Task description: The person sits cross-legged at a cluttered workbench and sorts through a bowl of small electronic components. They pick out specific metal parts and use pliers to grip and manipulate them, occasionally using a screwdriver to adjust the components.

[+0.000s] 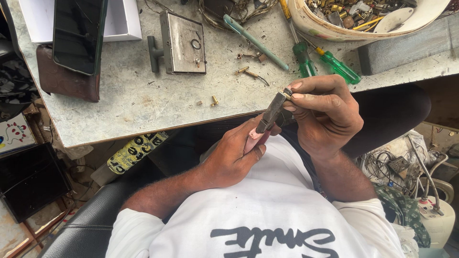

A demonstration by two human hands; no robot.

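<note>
Left hand (234, 155) grips pliers (270, 117) pinching small part (288, 91) in right hand (325, 114).

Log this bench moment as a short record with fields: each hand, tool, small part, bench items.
left hand: left hand grips the pink handles of the pliers
right hand: right hand pinches a small metal part at the plier tips
bench: grey worktop
on bench: metal lock body, green-handled screwdrivers, dark phone, white bowl of small parts
</note>
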